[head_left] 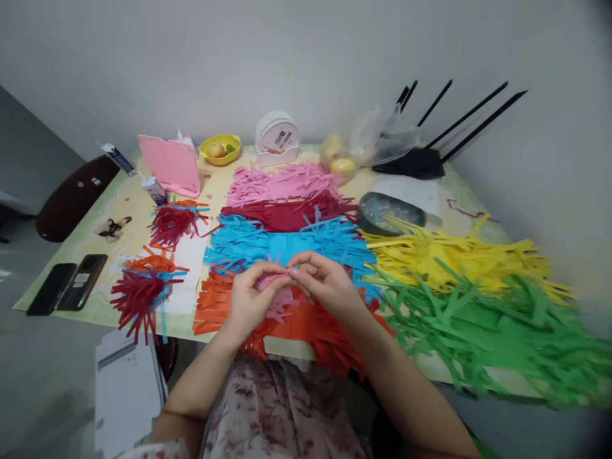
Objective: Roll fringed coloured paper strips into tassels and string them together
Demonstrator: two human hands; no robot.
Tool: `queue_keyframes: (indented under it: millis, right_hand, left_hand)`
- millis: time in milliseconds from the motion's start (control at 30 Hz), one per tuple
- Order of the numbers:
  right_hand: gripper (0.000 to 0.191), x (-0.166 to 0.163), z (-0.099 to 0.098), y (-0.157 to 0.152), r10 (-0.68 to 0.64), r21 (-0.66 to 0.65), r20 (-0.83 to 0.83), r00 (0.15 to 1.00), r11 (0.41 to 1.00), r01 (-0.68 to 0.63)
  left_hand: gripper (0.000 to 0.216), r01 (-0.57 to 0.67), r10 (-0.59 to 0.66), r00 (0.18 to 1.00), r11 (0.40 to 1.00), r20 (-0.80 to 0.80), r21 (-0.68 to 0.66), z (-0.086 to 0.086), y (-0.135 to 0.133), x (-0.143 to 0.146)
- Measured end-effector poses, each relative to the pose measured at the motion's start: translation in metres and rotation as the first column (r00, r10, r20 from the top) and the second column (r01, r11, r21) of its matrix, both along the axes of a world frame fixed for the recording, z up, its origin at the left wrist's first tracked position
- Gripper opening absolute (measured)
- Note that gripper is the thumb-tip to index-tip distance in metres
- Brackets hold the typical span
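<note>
My left hand [255, 294] pinches a fringed pink paper piece [278, 301], whose strips hang below the fingers. Meeting it at the fingertips, my right hand [324, 280] is closed on the same pink piece. Both hands are above a fringed orange stack [291, 326] at the table's front edge. Behind that lie fringed stacks in blue [287, 245], dark red [282, 215] and pink [282, 185]. To the right are fringed yellow strips [459, 258] and green strips [482, 319]. Two mixed-colour tassel bunches, one at the front [141, 290] and one farther back [174, 222], lie to the left.
Two phones [82, 282] lie at the left edge. At the back stand a pink tablet case [169, 164], a yellow fruit bowl [220, 150], a white holder [277, 139], a bag of fruit [340, 158] and a black router [414, 164]. A dark oval tray [391, 213] sits right of centre.
</note>
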State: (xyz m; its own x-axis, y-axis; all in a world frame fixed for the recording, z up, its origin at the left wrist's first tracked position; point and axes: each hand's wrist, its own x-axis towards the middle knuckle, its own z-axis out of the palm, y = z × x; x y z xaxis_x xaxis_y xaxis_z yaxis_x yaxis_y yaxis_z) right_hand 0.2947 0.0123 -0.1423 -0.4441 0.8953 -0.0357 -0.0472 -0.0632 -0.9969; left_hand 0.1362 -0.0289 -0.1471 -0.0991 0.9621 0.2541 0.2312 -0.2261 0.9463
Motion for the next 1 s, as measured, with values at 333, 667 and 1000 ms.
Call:
queue_keyframes:
  millis: [333, 667, 1000]
  right_hand:
    - [0.032, -0.002, 0.000, -0.003, -0.062, 0.031, 0.039, 0.997, 0.998, 0.060]
    - [0.032, -0.004, 0.012, -0.004, -0.108, 0.102, 0.057, 0.992, 0.990, 0.102]
    - [0.031, -0.006, 0.005, -0.007, -0.171, 0.132, 0.048, 0.984, 0.978, 0.163]
  left_hand:
    - [0.012, -0.032, 0.033, 0.999, 0.998, 0.008, -0.053, -0.001, -0.004, 0.000]
    - [0.026, -0.044, 0.048, 0.986, 0.999, 0.159, -0.027, 0.000, 0.000, 0.004]
    - [0.012, 0.016, -0.020, 0.999, 0.995, 0.038, 0.100, 0.002, -0.001, -0.004]
